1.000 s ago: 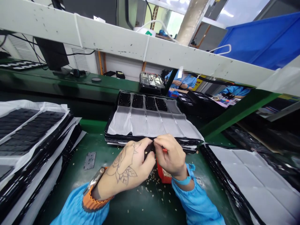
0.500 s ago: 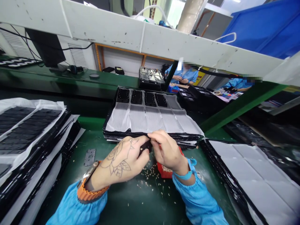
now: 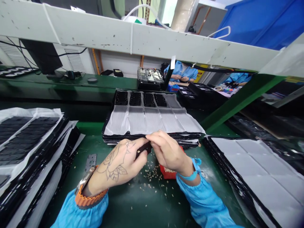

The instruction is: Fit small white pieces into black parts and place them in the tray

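Note:
Between the thumb and fingers of my left hand (image 3: 123,161) is a small black plate (image 3: 143,148), with a tiny pale piece showing on its surface. My right hand (image 3: 167,153) is at the plate's far end, thumb and fingertips pinched together; whatever they hold is hidden. Below that hand sits a red box (image 3: 168,174) of tiny pale pieces, partly covered by the wrist. More pale pieces (image 3: 152,173) lie scattered on the green table (image 3: 142,212). A flat grey plate (image 3: 91,161) with holes rests near my left wrist.
A tray stack (image 3: 152,122) lined with white sheet stands ahead, several black plates in its back row. Another stack (image 3: 23,136) full of black plates is at left, and white-lined trays (image 3: 258,164) at right. A green post (image 3: 239,104) slants at right. Co-workers (image 3: 182,72) sit beyond.
My view has shifted slightly. Both hands keep the same grip around the black plate, with only a slight shift of the fingers.

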`<action>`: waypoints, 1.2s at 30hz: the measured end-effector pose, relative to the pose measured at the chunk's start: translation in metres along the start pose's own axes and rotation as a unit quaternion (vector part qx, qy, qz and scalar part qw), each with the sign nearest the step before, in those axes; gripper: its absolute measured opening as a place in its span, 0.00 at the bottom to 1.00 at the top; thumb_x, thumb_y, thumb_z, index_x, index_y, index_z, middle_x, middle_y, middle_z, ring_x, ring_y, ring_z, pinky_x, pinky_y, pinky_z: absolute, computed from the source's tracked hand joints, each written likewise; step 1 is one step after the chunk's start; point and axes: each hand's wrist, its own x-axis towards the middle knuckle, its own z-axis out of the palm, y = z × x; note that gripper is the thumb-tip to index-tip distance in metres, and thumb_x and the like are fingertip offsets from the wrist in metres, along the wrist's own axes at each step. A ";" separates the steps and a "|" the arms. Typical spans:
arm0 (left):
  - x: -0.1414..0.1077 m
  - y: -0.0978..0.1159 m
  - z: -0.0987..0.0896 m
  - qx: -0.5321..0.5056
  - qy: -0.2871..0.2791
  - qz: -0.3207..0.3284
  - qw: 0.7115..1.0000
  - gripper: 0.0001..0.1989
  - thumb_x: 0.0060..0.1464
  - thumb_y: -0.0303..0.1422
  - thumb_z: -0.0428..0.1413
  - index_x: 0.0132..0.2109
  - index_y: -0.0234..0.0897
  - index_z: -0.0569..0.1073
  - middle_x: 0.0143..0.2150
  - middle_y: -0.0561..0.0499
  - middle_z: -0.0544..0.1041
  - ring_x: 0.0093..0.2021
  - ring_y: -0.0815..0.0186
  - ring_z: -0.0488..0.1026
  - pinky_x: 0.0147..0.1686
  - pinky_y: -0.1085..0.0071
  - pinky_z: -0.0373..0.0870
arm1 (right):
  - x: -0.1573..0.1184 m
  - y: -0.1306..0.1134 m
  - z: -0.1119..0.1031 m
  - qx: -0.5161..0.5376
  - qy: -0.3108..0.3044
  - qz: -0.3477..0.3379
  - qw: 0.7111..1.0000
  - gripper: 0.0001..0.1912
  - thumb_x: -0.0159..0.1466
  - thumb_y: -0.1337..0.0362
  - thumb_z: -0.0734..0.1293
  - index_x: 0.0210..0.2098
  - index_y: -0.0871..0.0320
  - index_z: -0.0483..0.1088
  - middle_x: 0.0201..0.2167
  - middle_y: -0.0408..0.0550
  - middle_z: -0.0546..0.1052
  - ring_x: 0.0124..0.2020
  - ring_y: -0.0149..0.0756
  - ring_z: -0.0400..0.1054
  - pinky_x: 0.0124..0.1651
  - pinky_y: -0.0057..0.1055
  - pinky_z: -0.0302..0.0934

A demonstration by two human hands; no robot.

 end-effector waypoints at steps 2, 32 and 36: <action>0.000 0.002 -0.003 -0.017 0.025 0.000 1.000 0.17 0.62 0.28 0.51 0.55 0.35 0.77 0.34 0.52 0.82 0.28 0.66 0.72 0.36 0.66 0.68 | 0.000 -0.001 -0.004 0.017 0.014 0.004 1.000 0.24 0.70 0.77 0.60 0.64 0.61 0.61 0.43 0.55 0.76 0.40 0.40 0.70 0.41 0.39 0.74; -0.007 0.015 -0.005 -0.045 0.165 0.029 0.985 0.18 0.63 0.31 0.54 0.57 0.37 0.78 0.48 0.47 0.86 0.44 0.61 0.85 0.39 0.72 0.79 | 0.003 -0.009 -0.010 -0.024 0.097 -0.087 0.991 0.12 0.67 0.76 0.69 0.50 0.68 0.76 0.45 0.60 0.83 0.49 0.43 0.77 0.49 0.38 0.79; -0.009 0.015 -0.007 -0.050 0.151 0.029 0.987 0.18 0.62 0.30 0.54 0.57 0.36 0.78 0.49 0.47 0.86 0.45 0.62 0.84 0.44 0.70 0.79 | 0.004 -0.011 -0.011 -0.019 0.093 -0.082 0.992 0.10 0.68 0.74 0.68 0.48 0.67 0.76 0.43 0.58 0.83 0.49 0.42 0.78 0.49 0.36 0.79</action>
